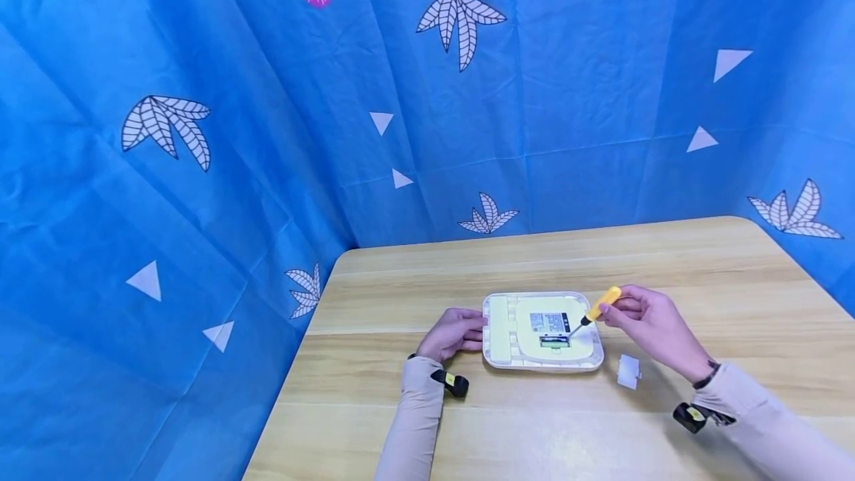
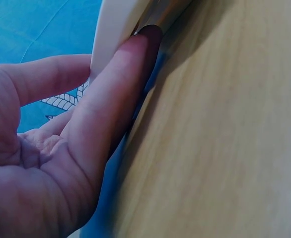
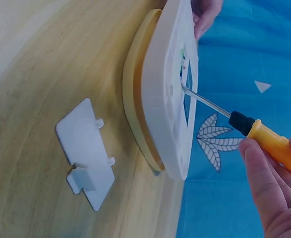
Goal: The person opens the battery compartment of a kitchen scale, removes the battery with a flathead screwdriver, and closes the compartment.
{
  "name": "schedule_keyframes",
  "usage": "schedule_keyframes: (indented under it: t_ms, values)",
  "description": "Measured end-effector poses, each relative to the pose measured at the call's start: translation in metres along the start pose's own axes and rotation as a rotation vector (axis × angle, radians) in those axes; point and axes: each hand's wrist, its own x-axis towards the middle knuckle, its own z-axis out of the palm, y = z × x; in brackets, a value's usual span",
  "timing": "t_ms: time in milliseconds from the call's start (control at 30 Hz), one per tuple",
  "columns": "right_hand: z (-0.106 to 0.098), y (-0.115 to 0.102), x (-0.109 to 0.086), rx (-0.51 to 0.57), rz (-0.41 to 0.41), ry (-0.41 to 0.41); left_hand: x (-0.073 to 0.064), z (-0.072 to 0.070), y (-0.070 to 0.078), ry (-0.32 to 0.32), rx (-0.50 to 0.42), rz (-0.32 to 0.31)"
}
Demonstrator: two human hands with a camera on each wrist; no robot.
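A: What stands at the left?

B: The person's left hand [image 1: 454, 332], with its thumb against the rim and a finger beneath, pinching the short left edge of a flat, white, rounded-rectangular plastic device [image 1: 526, 341]. That device lies on a pale wooden table [image 1: 401, 280], just right of the hand, its long axis running left to right.

A: And further along it?

B: A small rectangular open compartment [image 1: 555, 342], right of the device's middle on the near side. Its long axis also runs left to right. There is something dark and something green inside, too small to name.

A: Which hand is nearer to that opening?

B: The right hand [image 1: 651, 322], beyond the device's right end. It grips the handle of a slim screwdriver with a yellow-and-black handle and a metal shaft [image 3: 242, 124].

A: How does the tool lie?

B: On a slant: handle up, to the right and farther from the person; tip down, to the left and nearer, meeting the compartment's right end. So the opening lies left of and below the grip. Whether the tip presses, I can't tell.

A: Anything else on that side?

B: A thin white plastic cover with small tabs [image 1: 629, 372], apart from the device, near its right corner.
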Motion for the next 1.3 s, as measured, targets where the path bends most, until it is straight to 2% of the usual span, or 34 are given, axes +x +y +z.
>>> schedule_keyframes:
  t_ms: [200, 367, 500, 600, 700, 800, 1000, 1200, 1300]
  values:
    - [0.003, 0.001, 0.000, -0.038, -0.026, 0.008, -0.001, 0.000, 0.000, 0.003, 0.008, 0.001]
    - [0.008, -0.004, -0.001, -0.122, -0.095, 0.012, -0.002, -0.001, 0.002, 0.001, 0.025, -0.003]
    - [0.014, -0.009, -0.002, -0.140, -0.155, 0.016, -0.001, -0.001, 0.002, 0.000, 0.024, 0.005]
    - [0.016, -0.009, -0.003, -0.146, -0.151, 0.025, -0.001, -0.001, 0.002, 0.003, 0.023, 0.009]
    - [0.015, -0.002, -0.004, -0.134, -0.106, 0.053, -0.001, 0.000, 0.001, 0.006, 0.019, 0.006]
    - [0.013, 0.010, -0.004, -0.042, -0.054, 0.072, 0.000, 0.001, 0.001, 0.004, 0.006, 0.006]
    - [0.009, 0.032, -0.005, 0.222, 0.031, 0.082, 0.001, 0.001, 0.001, -0.010, -0.020, 0.014]
    - [0.007, 0.041, -0.008, 0.454, 0.154, 0.092, 0.001, 0.002, 0.001, -0.015, -0.028, 0.013]
    - [0.006, 0.043, -0.011, 0.589, 0.169, 0.087, 0.001, 0.001, 0.001, -0.016, -0.029, 0.010]
